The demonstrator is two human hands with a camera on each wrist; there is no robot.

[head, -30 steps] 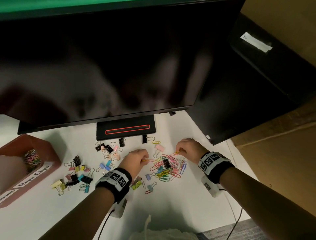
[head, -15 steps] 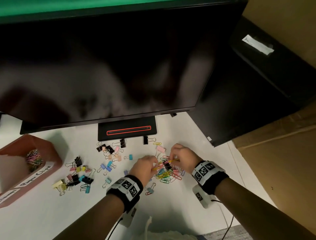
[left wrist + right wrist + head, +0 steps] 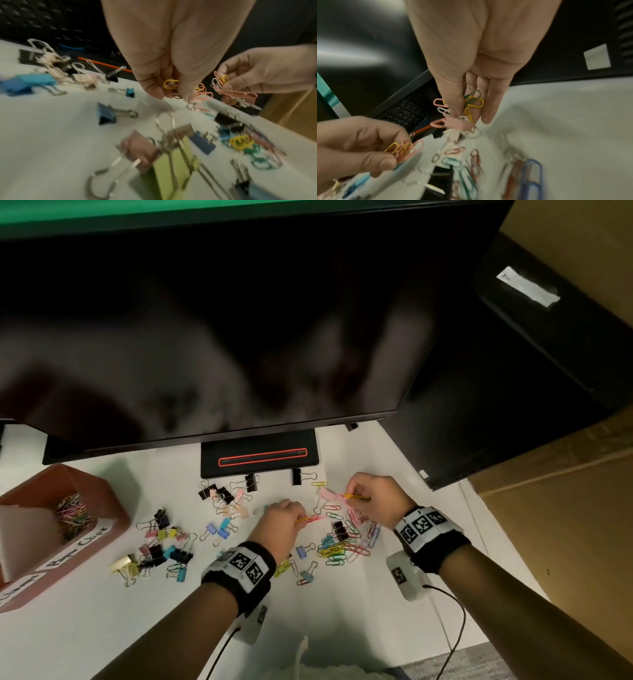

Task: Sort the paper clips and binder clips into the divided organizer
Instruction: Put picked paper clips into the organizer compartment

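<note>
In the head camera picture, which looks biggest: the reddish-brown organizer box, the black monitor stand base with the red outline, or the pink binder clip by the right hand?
Largest to smallest:
1. Reddish-brown organizer box
2. Black monitor stand base
3. Pink binder clip

The organizer is partly cut off by the picture's edge and still looks biggest.

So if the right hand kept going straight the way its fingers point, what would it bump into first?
Probably the pink binder clip. The right hand, pinching paper clips, points its fingers toward that clip, which lies just beyond the fingertips on the white table. Depth is unclear, so it may pass just above.
</note>
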